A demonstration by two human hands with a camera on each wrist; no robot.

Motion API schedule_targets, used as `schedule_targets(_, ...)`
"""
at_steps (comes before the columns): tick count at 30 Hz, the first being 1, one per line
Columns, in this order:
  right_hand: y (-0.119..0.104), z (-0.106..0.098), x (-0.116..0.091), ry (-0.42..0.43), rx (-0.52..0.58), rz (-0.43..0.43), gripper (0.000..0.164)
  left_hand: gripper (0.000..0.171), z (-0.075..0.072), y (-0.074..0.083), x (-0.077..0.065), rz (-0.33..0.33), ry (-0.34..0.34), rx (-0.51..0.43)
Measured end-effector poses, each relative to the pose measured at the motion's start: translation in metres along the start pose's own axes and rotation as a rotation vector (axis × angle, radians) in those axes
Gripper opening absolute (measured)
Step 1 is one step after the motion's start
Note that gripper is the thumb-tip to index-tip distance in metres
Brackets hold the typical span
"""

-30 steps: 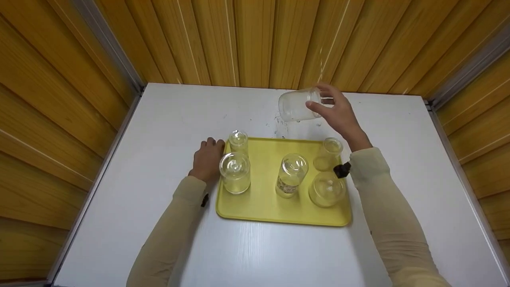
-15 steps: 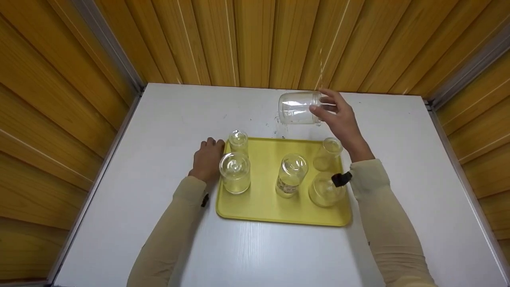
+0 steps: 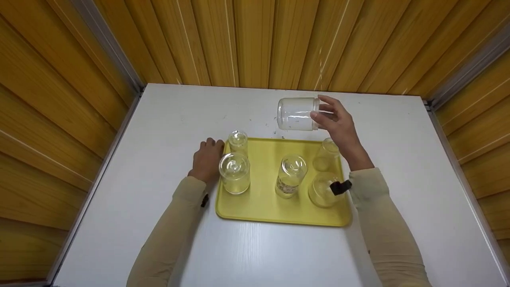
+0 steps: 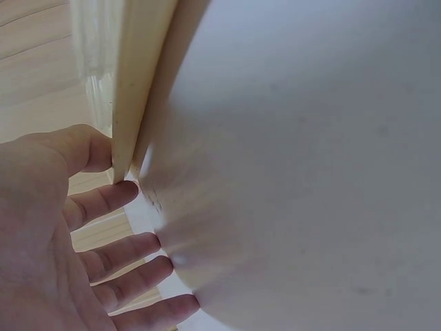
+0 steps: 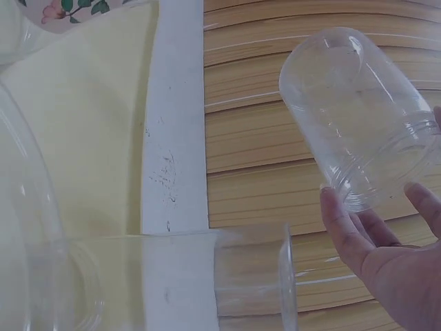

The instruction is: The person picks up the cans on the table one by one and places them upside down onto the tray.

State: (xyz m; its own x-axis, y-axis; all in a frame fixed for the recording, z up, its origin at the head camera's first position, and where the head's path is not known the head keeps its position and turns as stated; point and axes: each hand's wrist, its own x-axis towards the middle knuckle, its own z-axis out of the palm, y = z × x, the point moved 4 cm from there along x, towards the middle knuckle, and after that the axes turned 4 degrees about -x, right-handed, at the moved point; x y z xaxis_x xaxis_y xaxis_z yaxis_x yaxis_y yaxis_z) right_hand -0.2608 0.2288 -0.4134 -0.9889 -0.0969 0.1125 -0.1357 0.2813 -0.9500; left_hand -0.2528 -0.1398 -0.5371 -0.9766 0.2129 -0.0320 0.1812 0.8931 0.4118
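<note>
My right hand (image 3: 336, 123) grips a clear jar (image 3: 295, 114) by its mouth end, above the table behind the yellow tray (image 3: 261, 209). The jar lies on its side, base pointing left. In the right wrist view, the fingertips (image 5: 331, 200) are at the threaded neck of that jar (image 5: 351, 103). My left hand (image 3: 207, 161) is at the tray's left edge. In the left wrist view, its thumb and index finger take the tray's rim (image 4: 141, 76) between them; the other fingers touch the white table.
Clear vessels stand on the tray: a small one (image 3: 238, 141) and a wide one (image 3: 235, 175) at left, a printed one (image 3: 287, 187) in the middle. At right are a slim one (image 3: 326, 157) and a squat one (image 3: 322, 193). A wood-grain wall (image 3: 255, 44) rises behind the table (image 3: 167, 111).
My right hand has moved slightly toward the tray with the jar, which has turned from a tilt to nearly level. The left hand has stayed at the tray's edge.
</note>
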Motion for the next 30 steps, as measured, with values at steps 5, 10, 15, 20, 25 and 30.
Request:
schedule_targets(5,0.002,0.0,-0.004,-0.009,0.022,0.01,0.064,0.033,-0.001,0.0,0.0,0.004,0.01,-0.005)
schedule_targets(10,0.003,-0.001,-0.006,-0.005,0.066,0.023,0.064,0.032,-0.001,0.0,0.0,-0.001,0.013,-0.009)
schedule_targets(15,0.003,-0.001,-0.01,0.003,0.114,0.023,0.061,0.034,-0.001,-0.001,-0.001,-0.001,0.01,-0.016)
schedule_targets(20,0.003,0.0,-0.015,-0.008,0.176,0.02,0.06,0.036,-0.001,-0.002,-0.001,0.011,0.011,-0.023)
schedule_targets(25,0.003,0.0,-0.02,-0.007,0.207,0.028,0.061,0.037,0.0,-0.002,-0.001,0.008,0.003,-0.022)
schedule_targets(30,0.005,-0.001,-0.024,-0.004,0.249,0.032,0.06,0.039,0.0,0.0,-0.001,-0.001,-0.005,-0.011)
